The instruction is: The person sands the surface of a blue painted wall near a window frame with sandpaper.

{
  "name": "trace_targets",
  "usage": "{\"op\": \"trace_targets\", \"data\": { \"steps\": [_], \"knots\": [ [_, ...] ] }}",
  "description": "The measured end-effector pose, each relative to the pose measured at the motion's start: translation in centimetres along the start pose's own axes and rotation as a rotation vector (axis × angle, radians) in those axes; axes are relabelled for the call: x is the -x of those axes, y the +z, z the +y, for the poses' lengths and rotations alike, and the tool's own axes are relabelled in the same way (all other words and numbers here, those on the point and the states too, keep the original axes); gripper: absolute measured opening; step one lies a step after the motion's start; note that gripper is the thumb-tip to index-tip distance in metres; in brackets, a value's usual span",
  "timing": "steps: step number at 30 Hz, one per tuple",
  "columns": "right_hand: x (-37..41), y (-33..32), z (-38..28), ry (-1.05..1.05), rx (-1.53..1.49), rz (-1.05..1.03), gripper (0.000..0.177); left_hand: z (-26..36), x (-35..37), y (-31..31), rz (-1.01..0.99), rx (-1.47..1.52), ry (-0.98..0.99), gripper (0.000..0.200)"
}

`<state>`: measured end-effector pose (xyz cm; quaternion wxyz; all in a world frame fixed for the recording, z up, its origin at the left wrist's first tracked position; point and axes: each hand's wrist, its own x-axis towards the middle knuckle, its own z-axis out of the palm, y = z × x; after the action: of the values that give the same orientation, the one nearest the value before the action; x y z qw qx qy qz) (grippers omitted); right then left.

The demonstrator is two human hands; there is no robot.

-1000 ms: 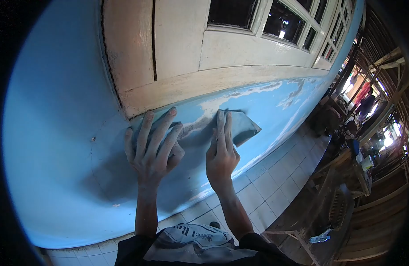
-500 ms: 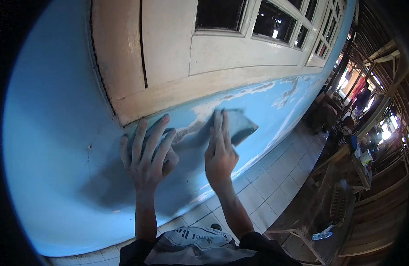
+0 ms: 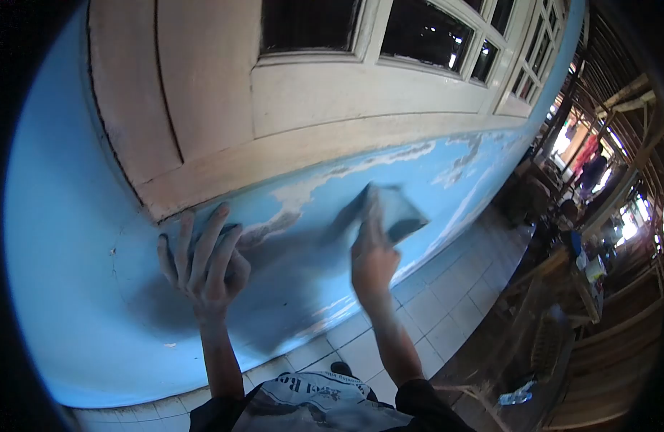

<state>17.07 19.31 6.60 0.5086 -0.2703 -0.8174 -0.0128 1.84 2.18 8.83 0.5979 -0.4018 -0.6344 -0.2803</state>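
My right hand [image 3: 375, 270] presses a grey sheet of sandpaper [image 3: 405, 210] against the light-blue wall [image 3: 58, 281]. Its fingers lie along the sheet's left part, blurred by motion, and a corner juts out to the right. My left hand [image 3: 211, 277] is at the wall below the lower corner of the cream wooden window frame [image 3: 224, 189], fingers spread and holding nothing. Between the hands and above them run pale, bare patches [image 3: 297, 196] where the blue paint is worn off.
Glass panes [image 3: 425, 36] sit in the window above. White floor tiles [image 3: 425, 309] run along the wall's foot. To the right stand a wooden bench [image 3: 483, 385], a clear plastic bottle [image 3: 517, 394] and cluttered timber structures. A person [image 3: 593, 169] is far back.
My right hand and the sandpaper have slid right along the wall. My left hand stays by the frame's corner; the view has shifted, so frame and left hand appear further left.
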Motion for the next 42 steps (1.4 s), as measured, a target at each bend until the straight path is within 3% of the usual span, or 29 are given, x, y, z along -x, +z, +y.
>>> {"op": "trace_targets", "data": {
  "steps": [10, 12, 17, 21, 23, 25, 28, 32, 34, 38, 40, 42],
  "knots": [
    [0.6, 1.2, 3.6, -0.123, -0.230, -0.003, 0.059, 0.6, 0.5, 0.4, 0.042, -0.017, -0.028, 0.023],
    [-0.4, 1.2, 4.3, -0.221, -0.051, 0.063, 0.045, 1.5, 1.0, 0.9, 0.055, -0.002, -0.077, 0.029],
    [-2.9, 0.1, 6.2, -0.358, -0.156, 0.057, 0.053, 3.9, 1.7, 2.2, 0.067, 0.044, -0.133, 0.027],
    [-3.6, -0.6, 8.0, -0.502, 0.007, 0.058, 0.058, 4.6, 1.9, 3.7, 0.110, -0.032, -0.132, 0.027],
    [-4.3, -0.7, 8.5, -0.545, 0.035, 0.068, 0.040, 4.5, 2.1, 3.9, 0.115, -0.048, -0.145, 0.027],
    [-4.5, -0.8, 9.5, -0.553, 0.023, 0.066, 0.036, 4.4, 2.3, 3.8, 0.110, -0.068, -0.154, 0.027],
    [-5.5, -0.2, 10.0, -0.631, 0.077, 0.221, 0.029, 4.4, 2.2, 4.0, 0.128, -0.095, -0.115, 0.028],
    [-5.7, 0.7, 11.0, -0.663, -0.065, 0.238, 0.028, 4.5, 2.2, 4.1, 0.113, -0.126, -0.112, 0.029],
    [-5.6, 1.9, 12.5, -0.682, 0.048, 0.216, 0.029, 4.3, 2.3, 4.2, 0.119, -0.152, -0.112, 0.029],
    [-6.8, 3.2, 11.7, -0.733, -0.074, 0.302, 0.029, 4.3, 2.2, 4.1, 0.103, -0.156, -0.094, 0.029],
    [-7.4, 3.6, 11.6, -0.854, -0.086, 0.303, 0.028, 4.5, 2.3, 3.9, 0.089, -0.157, -0.090, 0.029],
    [-7.4, 3.4, 12.8, -0.816, -0.047, 0.331, 0.028, 4.2, 2.4, 3.9, 0.076, -0.175, -0.088, 0.029]
  ]
}}
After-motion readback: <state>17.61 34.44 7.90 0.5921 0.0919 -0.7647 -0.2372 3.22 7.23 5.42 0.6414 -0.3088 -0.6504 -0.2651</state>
